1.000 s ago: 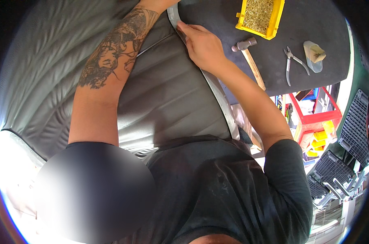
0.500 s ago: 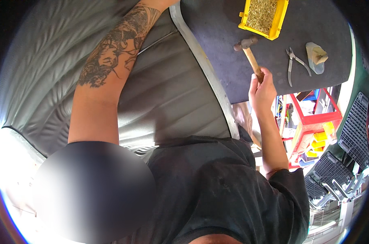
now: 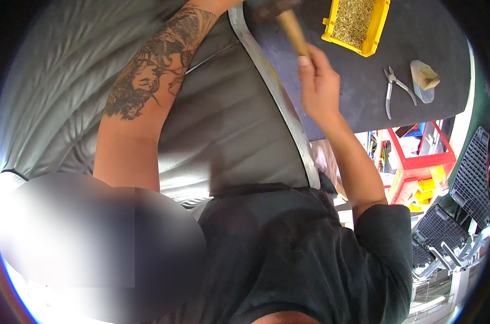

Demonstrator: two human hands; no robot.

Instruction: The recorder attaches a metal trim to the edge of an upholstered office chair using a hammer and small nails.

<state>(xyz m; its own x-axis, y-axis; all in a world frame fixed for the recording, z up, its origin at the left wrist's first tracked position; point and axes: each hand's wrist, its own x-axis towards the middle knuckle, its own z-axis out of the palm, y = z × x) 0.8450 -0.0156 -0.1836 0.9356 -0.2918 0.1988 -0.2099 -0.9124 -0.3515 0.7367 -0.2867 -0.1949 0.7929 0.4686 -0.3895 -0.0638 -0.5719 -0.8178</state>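
My right hand [image 3: 320, 86] is closed around the wooden handle of a hammer [image 3: 292, 31], whose dark head is blurred near the top edge. The hammer head is above the dark tabletop [image 3: 363, 92], close to the metal strip [image 3: 272, 75] that edges a black quilted leather-like upholstered piece [image 3: 228, 124]. My left forearm reaches across this upholstery. Only the wrist end of my left hand [image 3: 226, 5] shows at the top edge, beside the strip, and its fingers are out of sight.
On the tabletop are a yellow bin [image 3: 379, 35] of small brass-coloured metal pieces, cutting pliers [image 3: 389, 92] and a clear plastic tub [image 3: 426, 94] with a beige lump. Beyond the table's near edge stand a red-framed rack [image 3: 417, 161] and black slatted panels [image 3: 471, 173].
My right hand has swung the hammer up and to the left, toward the metal strip and my left hand. My left arm has barely moved.
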